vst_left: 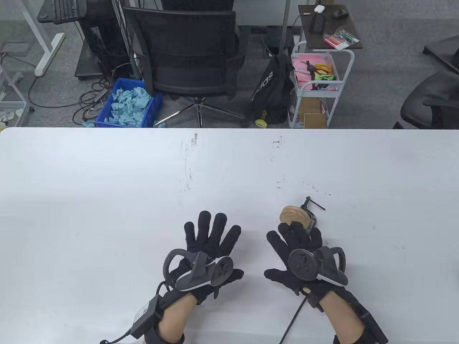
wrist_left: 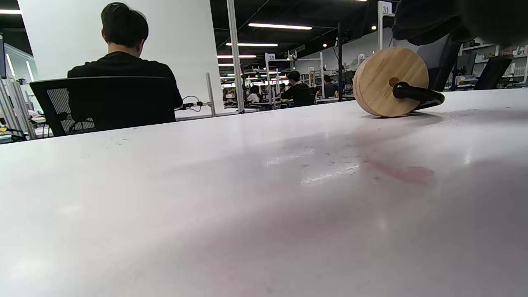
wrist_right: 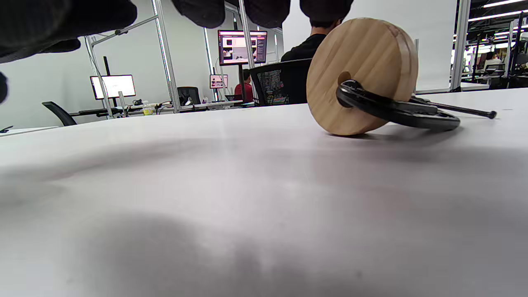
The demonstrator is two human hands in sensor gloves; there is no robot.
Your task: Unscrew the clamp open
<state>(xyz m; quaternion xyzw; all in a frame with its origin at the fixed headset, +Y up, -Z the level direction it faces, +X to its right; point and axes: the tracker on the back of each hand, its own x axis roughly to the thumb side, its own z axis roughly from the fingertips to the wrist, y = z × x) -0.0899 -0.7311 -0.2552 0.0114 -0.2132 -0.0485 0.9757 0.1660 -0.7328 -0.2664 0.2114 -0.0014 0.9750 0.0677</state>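
Clamp (vst_left: 311, 215), a small black metal C-clamp, lies on its side on the white table (vst_left: 107, 186), right of centre and just beyond the right hand, closed across a wooden disc (vst_left: 292, 215).

Left to right: the left hand (vst_left: 206, 247) rests palm down on the table with all fingers spread flat, holding nothing, well apart from the work. The right hand (vst_left: 297, 251) lies palm down with its fingers extended; their tips reach the near side of the disc and clamp frame. Whether they actually touch cannot be told from the table view; the right wrist view shows the fingertips hanging above the table short of the disc, so no grip is established.

Handling, as a judgement: the clamp frame is rigid metal, likely heavy for its size and smooth; the disc is light, stiff wood that stands on its rim and may roll if left unrestrained. Best hold appears to be one hand around the disc and frame together, the other pinching the thin sliding T-bar (vst_left: 315, 203) at the screw's end to turn it.

Orientation: the screw's long axis runs roughly from the disc's face at left toward the far right, the T-bar crosswise at that far end. The frame's bow curves toward the person.
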